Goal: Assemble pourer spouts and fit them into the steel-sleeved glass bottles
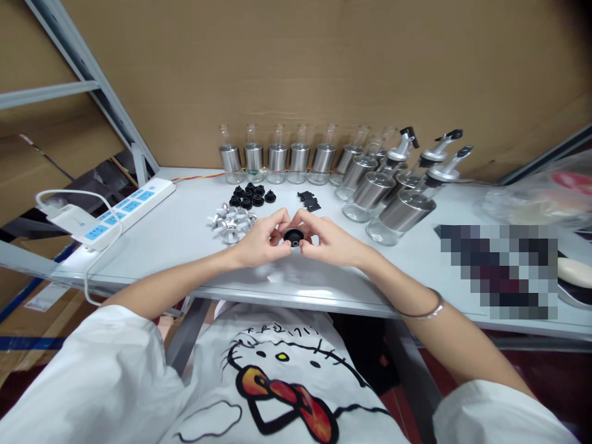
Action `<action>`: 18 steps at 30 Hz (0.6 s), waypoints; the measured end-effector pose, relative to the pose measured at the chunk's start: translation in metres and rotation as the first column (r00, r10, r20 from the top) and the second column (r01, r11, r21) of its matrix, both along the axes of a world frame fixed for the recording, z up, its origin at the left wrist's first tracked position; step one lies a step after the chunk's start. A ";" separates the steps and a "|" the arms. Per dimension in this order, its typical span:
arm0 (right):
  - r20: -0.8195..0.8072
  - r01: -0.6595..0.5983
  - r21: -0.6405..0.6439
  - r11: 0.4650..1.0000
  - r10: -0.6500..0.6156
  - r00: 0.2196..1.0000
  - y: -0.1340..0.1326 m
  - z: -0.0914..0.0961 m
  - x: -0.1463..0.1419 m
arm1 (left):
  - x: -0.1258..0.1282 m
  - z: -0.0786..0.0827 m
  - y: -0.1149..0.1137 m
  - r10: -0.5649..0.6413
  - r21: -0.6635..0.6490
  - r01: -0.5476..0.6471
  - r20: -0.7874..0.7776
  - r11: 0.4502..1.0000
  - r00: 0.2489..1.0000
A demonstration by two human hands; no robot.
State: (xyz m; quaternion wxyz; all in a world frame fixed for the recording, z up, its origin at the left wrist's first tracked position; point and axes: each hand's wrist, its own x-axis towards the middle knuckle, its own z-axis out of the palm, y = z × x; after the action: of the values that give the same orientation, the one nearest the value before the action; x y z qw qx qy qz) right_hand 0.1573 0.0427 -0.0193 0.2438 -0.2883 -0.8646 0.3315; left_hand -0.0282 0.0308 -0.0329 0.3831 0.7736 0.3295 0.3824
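Note:
Between my two hands, over the front part of the table, is a round black stopper (294, 237) with a small hole in its centre. My left hand (264, 239) pinches it from the left, thumb below and fingers curled above. From the other side my right hand (326, 239) grips it the same way. Just beyond my left hand lies a pile of silver-and-white pourer parts (230, 222). Behind those sits a cluster of black stoppers (250, 196), and small black pieces (309, 201) lie farther right.
Glass bottles with steel sleeves (277, 163) line the back; several at the right carry pourer tops (435, 154). A white power strip (124, 213) with a cable lies at the left. On the right are a plastic bag (541, 191) and a blurred-out item (499, 271).

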 end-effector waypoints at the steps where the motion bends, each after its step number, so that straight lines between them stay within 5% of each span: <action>1: -0.001 0.003 0.004 1.000 -0.003 1.000 0.000 0.000 0.000 | -0.001 0.000 0.001 -0.002 -0.007 0.001 -0.001 1.000 1.000; 10: -0.091 0.000 -0.155 0.988 -0.014 0.996 0.001 0.004 0.001 | -0.008 -0.004 0.010 -0.105 0.043 0.104 0.031 0.994 0.994; 18: -0.105 -0.010 -0.143 0.990 -0.005 0.994 0.001 0.004 0.001 | -0.009 -0.001 0.009 -0.108 0.031 0.108 0.003 0.994 0.994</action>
State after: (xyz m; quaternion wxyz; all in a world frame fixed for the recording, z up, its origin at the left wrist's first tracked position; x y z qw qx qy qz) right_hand 0.1585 0.0441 -0.0152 0.2673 -0.2858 -0.8250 0.4077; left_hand -0.0372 0.0394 -0.0344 0.3920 0.7953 0.2801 0.3681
